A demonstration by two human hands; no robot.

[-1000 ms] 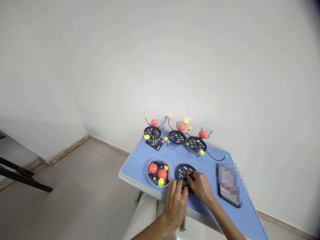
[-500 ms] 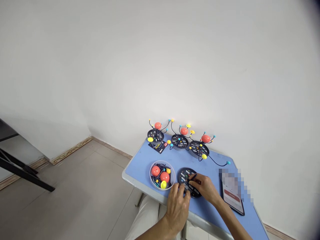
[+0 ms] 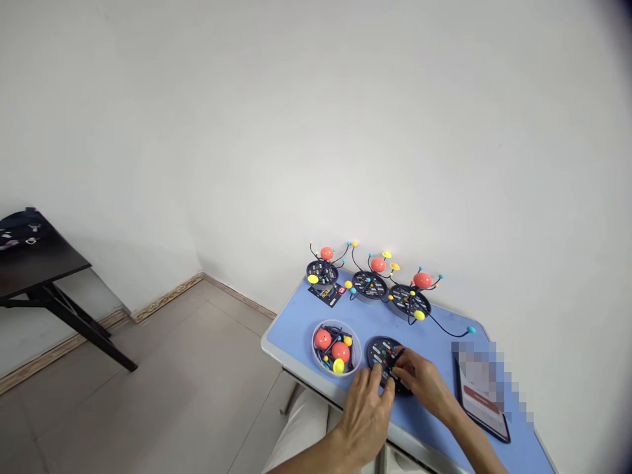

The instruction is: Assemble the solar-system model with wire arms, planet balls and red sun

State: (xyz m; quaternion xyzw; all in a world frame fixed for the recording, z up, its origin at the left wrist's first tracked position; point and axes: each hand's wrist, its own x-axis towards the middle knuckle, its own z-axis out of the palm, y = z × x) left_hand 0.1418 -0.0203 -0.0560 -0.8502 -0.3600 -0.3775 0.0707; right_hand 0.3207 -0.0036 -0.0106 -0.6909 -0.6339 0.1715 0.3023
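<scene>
Black slotted disc [image 3: 379, 350] steadied under the left hand [image 3: 366, 421], fingers spread, as the right hand [image 3: 424, 385] pinches a thin black wire [image 3: 399, 357].

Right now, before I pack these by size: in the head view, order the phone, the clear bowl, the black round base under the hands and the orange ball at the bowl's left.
1. Phone, partly blurred.
2. Clear bowl and black round base: they look alike, so I won't rank them.
3. Orange ball.
</scene>
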